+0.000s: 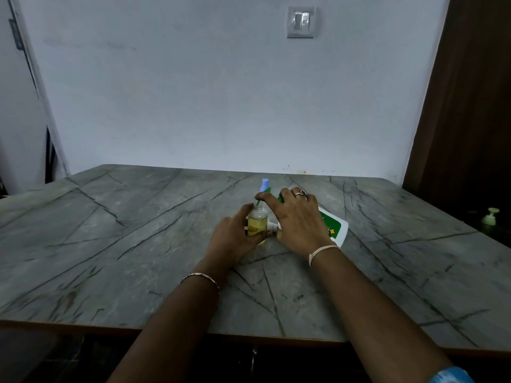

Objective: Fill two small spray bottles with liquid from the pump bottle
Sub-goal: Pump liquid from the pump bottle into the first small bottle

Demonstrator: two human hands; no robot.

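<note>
We hold the small clear spray bottle of yellow liquid (257, 223) upright on the grey marble bench (110, 244), left hand (235, 237) fingers wrapped round it. Our right hand (298, 219) covers the white, green-labelled pump bottle (336, 228), and we cannot tell its grip. Filling looks nearly done, so capping probably comes next.

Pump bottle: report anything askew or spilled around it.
The pump bottle lies tipped on its side on the table, partly under the right hand, not upright. No spilled liquid shows on the table.

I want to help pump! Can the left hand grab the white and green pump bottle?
Probably not now. The left hand grips the small clear bottle of yellow liquid, and the right hand lies over the white and green pump bottle.
</note>
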